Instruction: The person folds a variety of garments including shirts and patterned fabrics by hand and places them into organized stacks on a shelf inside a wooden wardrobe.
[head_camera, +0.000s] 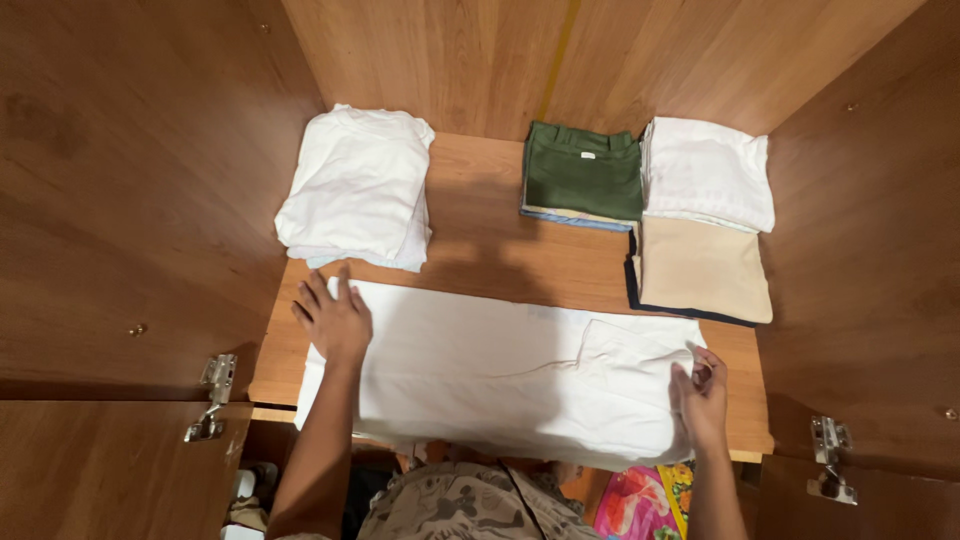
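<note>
A white folded garment (500, 375) lies on a wardrobe shelf (480, 240), long axis running from hand to hand. Left hand (335, 320) presses flat, fingers spread; right hand (703, 390) pinches its far edge.

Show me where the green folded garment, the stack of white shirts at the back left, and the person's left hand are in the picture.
green folded garment (583, 172), head view, middle of its top face.
stack of white shirts (355, 185), head view, centre of the top shirt.
left hand (335, 318), head view, back of the hand, flat on the long white garment (500, 370).
</note>
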